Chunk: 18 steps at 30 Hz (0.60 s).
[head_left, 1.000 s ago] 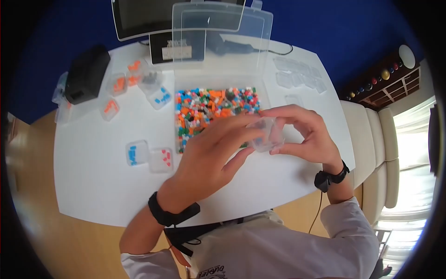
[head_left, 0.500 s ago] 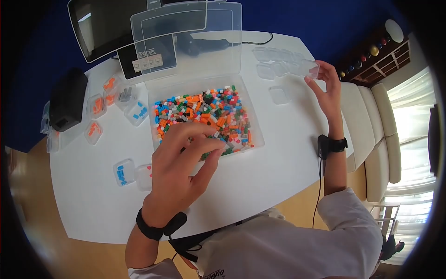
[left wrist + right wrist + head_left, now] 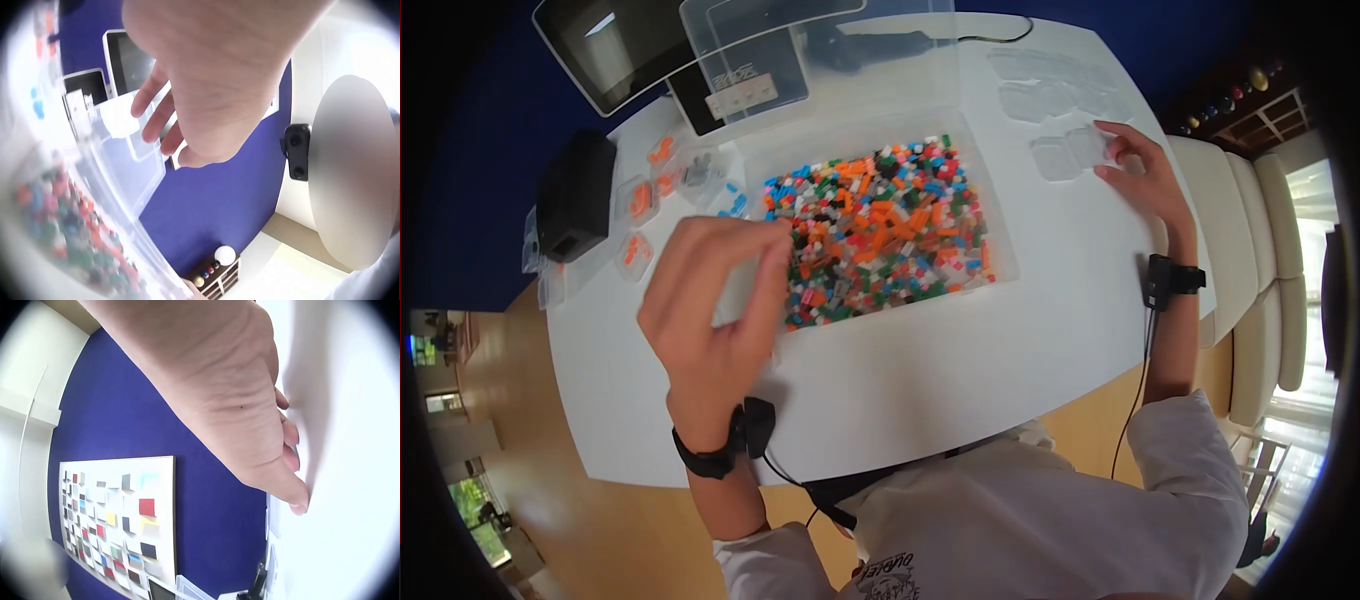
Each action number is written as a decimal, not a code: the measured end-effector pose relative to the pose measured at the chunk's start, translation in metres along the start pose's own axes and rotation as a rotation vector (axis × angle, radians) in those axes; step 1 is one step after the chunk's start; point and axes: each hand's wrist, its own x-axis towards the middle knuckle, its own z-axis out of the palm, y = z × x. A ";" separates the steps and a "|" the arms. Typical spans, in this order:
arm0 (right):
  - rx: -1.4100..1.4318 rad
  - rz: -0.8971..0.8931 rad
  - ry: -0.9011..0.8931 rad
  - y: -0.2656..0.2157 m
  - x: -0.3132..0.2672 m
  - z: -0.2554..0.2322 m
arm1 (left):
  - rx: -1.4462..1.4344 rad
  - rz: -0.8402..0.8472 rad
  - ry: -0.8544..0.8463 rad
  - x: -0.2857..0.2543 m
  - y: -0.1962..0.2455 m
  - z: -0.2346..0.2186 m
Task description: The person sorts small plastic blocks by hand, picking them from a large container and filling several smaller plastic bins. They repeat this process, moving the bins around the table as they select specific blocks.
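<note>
My right hand (image 3: 1145, 175) is low over the right side of the white table, its thumb and fingers round the edge of a small clear plastic box (image 3: 1086, 147). Right beside that box lies another clear box (image 3: 1054, 160). In the right wrist view the hand (image 3: 244, 419) is close to the tabletop, and its fingers hide what they hold. My left hand (image 3: 715, 295) is raised near the left front corner of the large clear bin (image 3: 1008, 262), fingers loosely bent. The left wrist view shows no thing in its fingers (image 3: 160, 115). Many small coloured bricks (image 3: 880, 225) fill the bin.
More clear boxes (image 3: 1060, 88) lie at the back right. On the left, small boxes hold orange bricks (image 3: 638, 200), grey bricks (image 3: 700, 168) and blue bricks (image 3: 733, 200), near a black box-shaped device (image 3: 576, 200). A monitor (image 3: 605, 45) stands behind the bin's raised lid (image 3: 880, 60).
Both hands were together on a clear box over the bin. My right hand then carried it right and lowered it beside another box. My left hand drew back to the left.
</note>
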 end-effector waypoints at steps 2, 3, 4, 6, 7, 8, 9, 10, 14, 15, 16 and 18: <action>0.029 0.039 0.020 0.001 0.001 0.003 | 0.085 -0.115 -0.026 -0.001 -0.011 -0.026; 0.031 0.054 0.034 0.002 0.001 0.004 | 0.105 -0.245 -0.084 0.001 -0.016 -0.036; 0.044 0.048 0.032 0.004 0.003 0.007 | 0.118 -0.373 -0.137 0.002 -0.021 -0.047; 0.018 0.022 0.069 0.006 0.004 0.006 | 0.114 -0.531 -0.303 -0.009 -0.040 -0.071; 0.016 0.019 0.070 0.005 0.004 0.006 | 0.114 -0.568 -0.482 -0.019 -0.045 -0.078; 0.014 0.019 0.081 0.004 0.004 0.006 | 0.111 -0.605 -0.658 -0.028 -0.053 -0.085; 0.011 0.015 0.089 0.002 0.005 0.006 | 0.095 -0.767 -0.809 -0.036 -0.066 -0.092; 0.009 0.004 0.082 0.002 0.007 0.005 | 0.094 -0.777 -0.798 -0.034 -0.064 -0.091; 0.029 -0.007 0.113 -0.004 0.005 0.010 | 0.017 -0.878 -0.838 -0.020 -0.056 -0.094; 0.050 -0.013 0.122 -0.006 0.005 0.009 | -0.019 -0.919 -0.869 -0.020 -0.056 -0.094; 0.044 -0.020 0.120 -0.009 0.005 0.009 | -0.023 -0.922 -0.860 -0.022 -0.058 -0.096; 0.064 -0.026 0.137 -0.013 0.005 0.011 | 0.006 -0.895 -0.853 -0.029 -0.064 -0.101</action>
